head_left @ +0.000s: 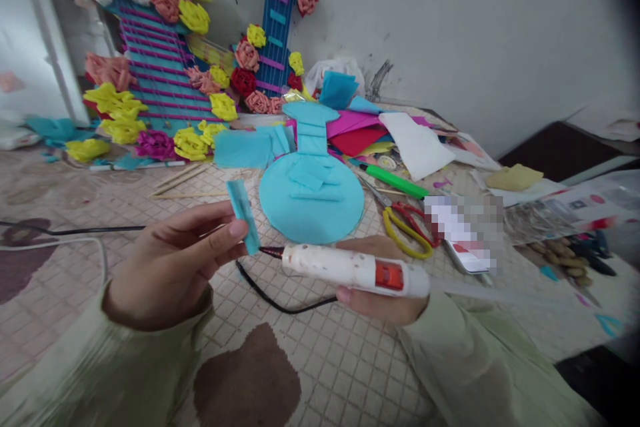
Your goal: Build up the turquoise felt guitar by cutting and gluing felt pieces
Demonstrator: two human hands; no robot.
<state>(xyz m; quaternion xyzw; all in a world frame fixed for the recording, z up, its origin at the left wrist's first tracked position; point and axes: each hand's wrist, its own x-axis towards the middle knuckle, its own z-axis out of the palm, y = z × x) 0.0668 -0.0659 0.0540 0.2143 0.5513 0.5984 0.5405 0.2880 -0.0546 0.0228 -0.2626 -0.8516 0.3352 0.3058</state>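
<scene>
My left hand [173, 263] pinches a small turquoise felt strip [243, 213] between thumb and fingers and holds it upright. My right hand [380, 300] grips a white hot glue gun [355, 270] lying sideways, its dark nozzle [271, 252] touching the strip's lower end. Just beyond the hands a turquoise felt round with a neck shape and layered pieces [311, 193] lies on the patterned floor covering [300, 353].
Yellow and red scissors [407, 223] and a green marker [395, 181] lie right of the felt round. Coloured felt sheets [357, 133] are piled behind. Flower-covered guitar-shaped decorations [160, 53] lean on the wall. The gun's black cable [280, 303] runs between my hands.
</scene>
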